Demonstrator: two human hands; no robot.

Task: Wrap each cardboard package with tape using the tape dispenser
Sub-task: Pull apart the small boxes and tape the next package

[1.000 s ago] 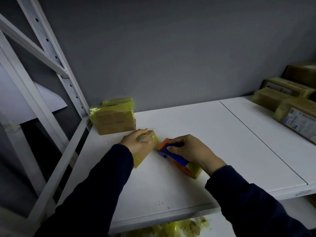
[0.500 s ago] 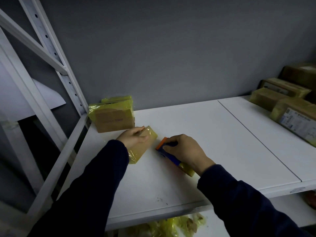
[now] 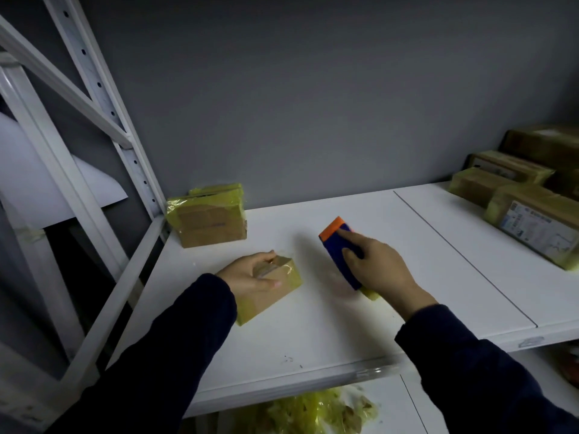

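A small cardboard package (image 3: pixel 275 291) wrapped in yellowish tape lies on the white shelf (image 3: pixel 313 333). My left hand (image 3: pixel 250 274) rests on its top and grips it. My right hand (image 3: pixel 376 267) holds the blue tape dispenser (image 3: pixel 340 252) with an orange front edge, lifted a little to the right of the package and apart from it. A bit of yellow tape roll shows under my right palm.
A taped package (image 3: pixel 206 214) stands in the back left corner by the rack upright (image 3: pixel 125 142). Several cardboard packages (image 3: pixel 532 220) lie at the right end of the shelf. Crumpled yellow tape scraps (image 3: pixel 313 411) sit on the lower shelf.
My right hand has pulled the dispenser away from the package, up and to the right. My left hand stays on the package, which has turned slightly.
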